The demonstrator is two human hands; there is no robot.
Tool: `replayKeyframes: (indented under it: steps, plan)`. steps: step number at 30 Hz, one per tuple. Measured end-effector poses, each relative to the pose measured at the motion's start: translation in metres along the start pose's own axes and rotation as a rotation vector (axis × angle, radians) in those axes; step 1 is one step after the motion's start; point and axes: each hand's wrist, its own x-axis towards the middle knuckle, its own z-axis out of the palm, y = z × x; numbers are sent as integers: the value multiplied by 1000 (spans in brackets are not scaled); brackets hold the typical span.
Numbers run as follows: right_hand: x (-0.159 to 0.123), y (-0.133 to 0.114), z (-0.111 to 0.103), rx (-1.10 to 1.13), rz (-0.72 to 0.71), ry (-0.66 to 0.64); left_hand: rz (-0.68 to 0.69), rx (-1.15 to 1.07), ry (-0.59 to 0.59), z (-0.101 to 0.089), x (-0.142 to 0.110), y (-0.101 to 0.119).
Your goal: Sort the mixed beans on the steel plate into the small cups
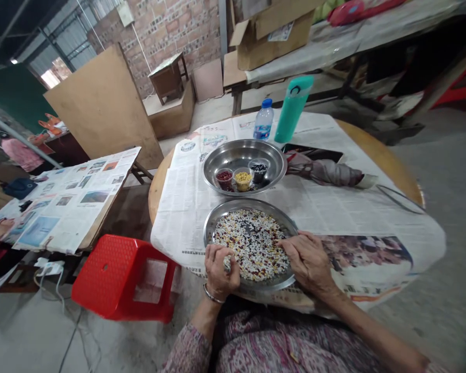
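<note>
A shallow metal tray (217,204) lies on the newspaper near me, spread with mixed beans and white grains (252,243) in white, yellow, dark red and black. My left hand (220,272) is curled closed over the tray's near left rim; a greenish thing shows at its fingers, too small to name. At the right side of the tray, my right hand (310,261) has its fingertips pinched together at the beans. Behind stands a metal basin (236,150) with three clear cups: red beans (224,178), yellow beans (243,180) and black beans (259,171).
Beyond the basin stand a water bottle (263,122) and a green flask (294,111). A folded umbrella (330,172) lies to the right. A red stool (108,277) is on the left, below another newspaper-covered table (77,207), where another person's hand (2,226) rests.
</note>
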Motion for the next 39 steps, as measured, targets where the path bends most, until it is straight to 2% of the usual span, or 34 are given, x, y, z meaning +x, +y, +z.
replayKeyframes:
  steps: [4,25,35,39]
  plan:
    - [1,-1,-1,3,-4,1,-68,-16,52,0,0,-2]
    - [-4,5,2,-37,-18,5,-102,-98,68,3,-5,-5]
    - [-3,4,1,-39,-31,3,-97,-113,26,3,-3,-1]
    - [-3,4,1,-37,-41,5,-72,-25,4,1,0,2]
